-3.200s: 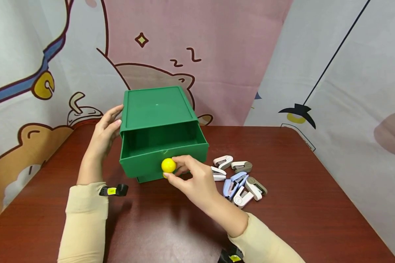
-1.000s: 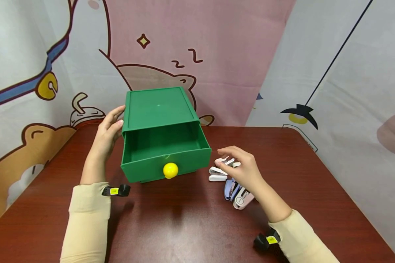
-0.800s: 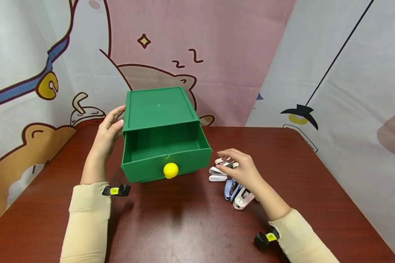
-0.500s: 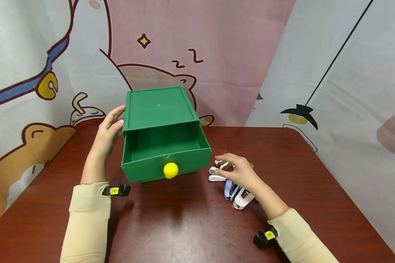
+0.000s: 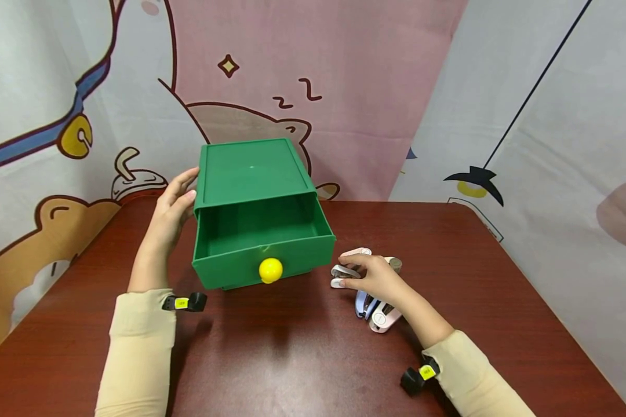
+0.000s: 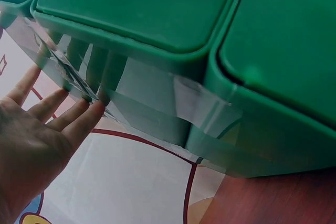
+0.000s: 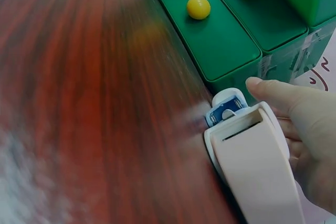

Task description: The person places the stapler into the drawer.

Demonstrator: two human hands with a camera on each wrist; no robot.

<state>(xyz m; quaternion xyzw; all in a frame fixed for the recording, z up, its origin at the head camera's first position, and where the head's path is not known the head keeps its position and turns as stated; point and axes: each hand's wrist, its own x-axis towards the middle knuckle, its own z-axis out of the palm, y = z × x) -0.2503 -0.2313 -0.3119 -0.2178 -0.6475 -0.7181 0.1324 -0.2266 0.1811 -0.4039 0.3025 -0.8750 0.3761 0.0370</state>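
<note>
A green drawer box stands on the table with its top drawer pulled out; a yellow knob is on the drawer front. My left hand rests straight fingertips against the box's left side, over clear tape in the left wrist view. My right hand is low over a cluster of small staplers, thumb and forefinger apart on either side of a white stapler. Under the palm lie a blue stapler and a pale pink stapler, partly covered by the hand.
A pink-topped stapler and a grey-brown one show behind the right hand. Lower drawers with yellow knobs appear in the right wrist view. A patterned curtain hangs behind the dark red table.
My right hand let go of the yellow knob earlier, moved right to the staplers, and has since lowered toward the white one. The left hand stays at the box's side.
</note>
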